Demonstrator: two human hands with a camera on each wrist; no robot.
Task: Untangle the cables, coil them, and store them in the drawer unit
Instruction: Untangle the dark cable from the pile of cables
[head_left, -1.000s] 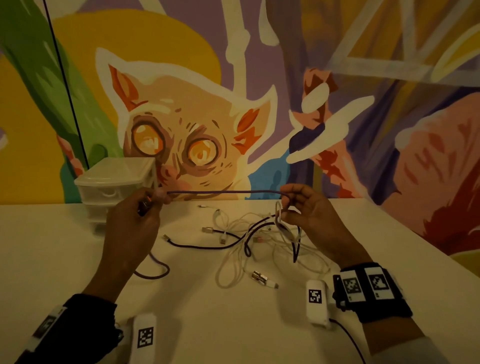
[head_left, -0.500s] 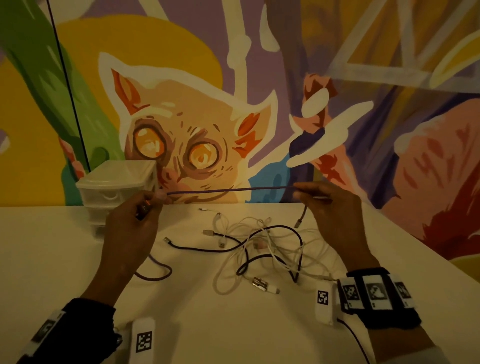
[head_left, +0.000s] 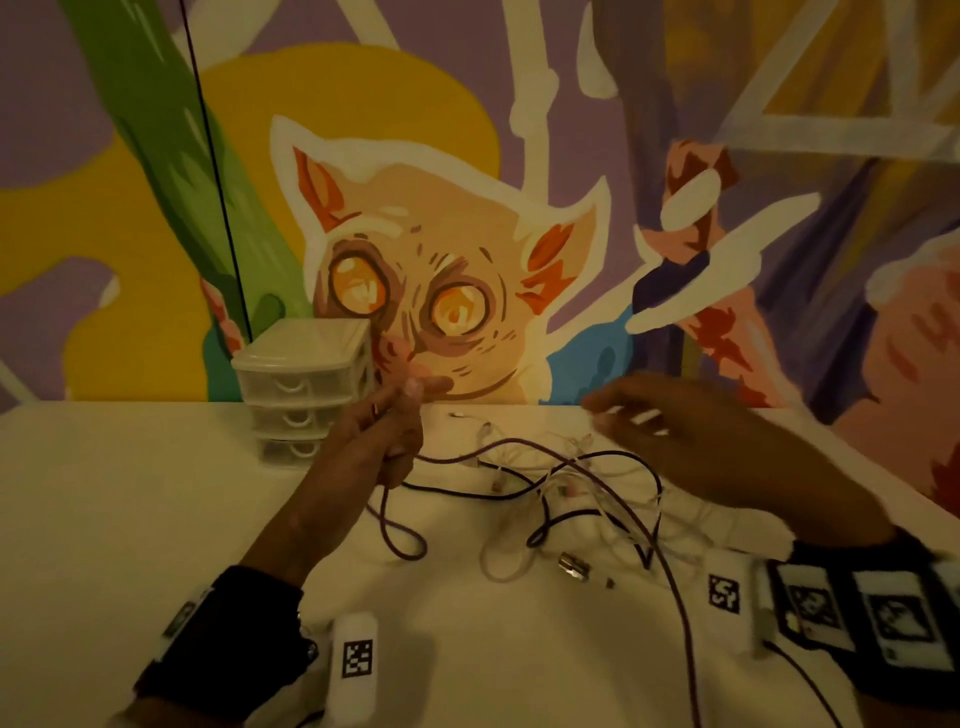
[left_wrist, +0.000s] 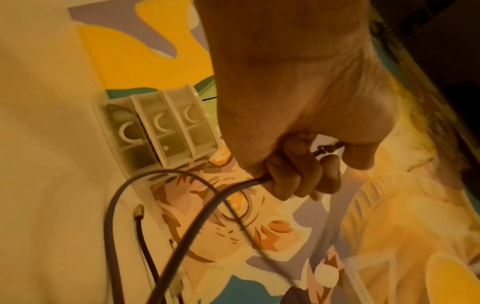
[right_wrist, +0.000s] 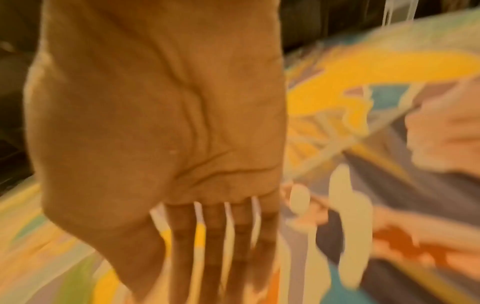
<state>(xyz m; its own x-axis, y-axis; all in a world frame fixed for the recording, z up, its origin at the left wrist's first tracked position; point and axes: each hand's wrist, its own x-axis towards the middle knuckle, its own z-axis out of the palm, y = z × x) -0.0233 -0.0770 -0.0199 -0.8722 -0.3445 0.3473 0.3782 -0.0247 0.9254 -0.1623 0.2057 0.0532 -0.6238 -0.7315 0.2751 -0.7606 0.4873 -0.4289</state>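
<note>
My left hand (head_left: 400, 421) is raised in front of the drawer unit (head_left: 306, 384) and grips one end of a purple cable (head_left: 670, 571). In the left wrist view its fingers (left_wrist: 291, 170) curl round that cable (left_wrist: 207, 197). The cable droops from the hand and runs slack over the tangle to the near right. A tangle of white and dark cables (head_left: 566, 493) lies on the table between my hands. My right hand (head_left: 618, 415) hovers over the far right of the tangle, blurred. Its fingers (right_wrist: 215, 236) are straight and spread, holding nothing.
The clear three-drawer unit (left_wrist: 155, 131) stands at the back left against the painted wall, drawers closed. A loose metal plug (head_left: 571, 564) lies at the near side of the tangle. The white table (head_left: 130, 519) extends left and towards me.
My right hand has opened and let go of the purple cable that was stretched between both hands. The cable has dropped slack across the tangle. My left hand keeps its grip.
</note>
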